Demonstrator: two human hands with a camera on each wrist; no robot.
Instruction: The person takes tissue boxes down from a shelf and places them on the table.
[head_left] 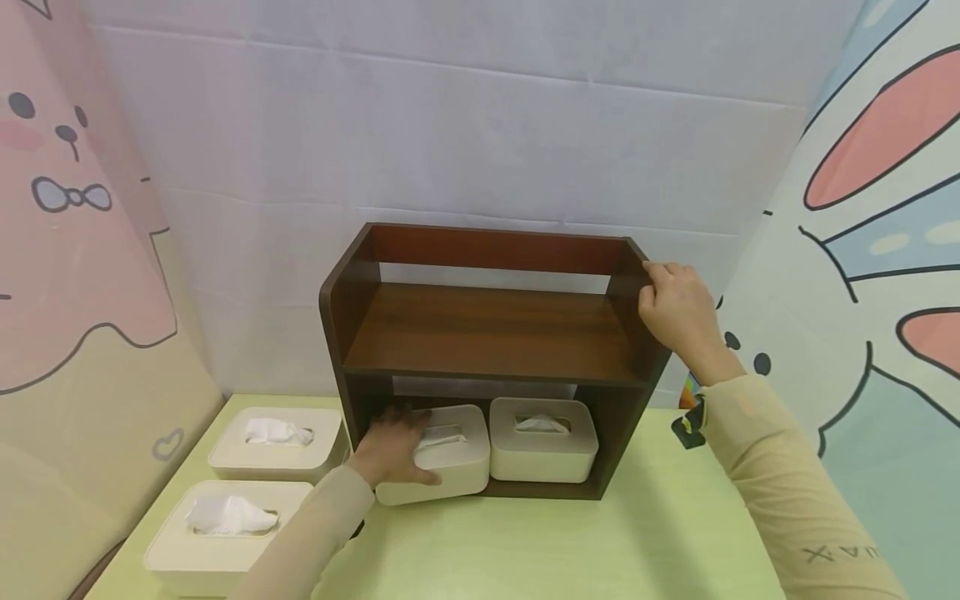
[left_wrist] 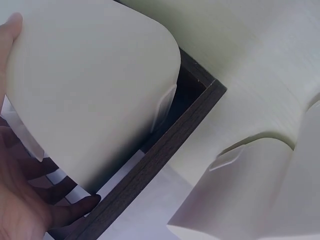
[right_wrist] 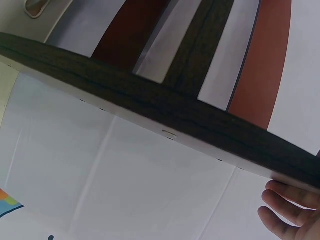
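Note:
My left hand [head_left: 397,449] grips a cream tissue box [head_left: 457,458] in the lower left compartment of a dark brown two-tier shelf [head_left: 487,333]. The thumb lies on the box's front and the fingers spread over its top. This box sits askew, its front edge past the shelf's edge. In the left wrist view the fingers [left_wrist: 75,210] reach round the far side of the box [left_wrist: 95,90]. A second tissue box [head_left: 543,462] stands to its right. Up at the shelf's right side panel, my right hand [head_left: 678,308] holds the panel's upper edge, fingers on the outer face.
Two more tissue boxes [head_left: 273,437] [head_left: 225,546] with white tissues sticking out stand on the pale green table [head_left: 525,550], left of the shelf. A small black object [head_left: 688,429] lies near the right sleeve. White cloth [head_left: 487,125] hangs behind; cartoon-printed curtains flank both sides.

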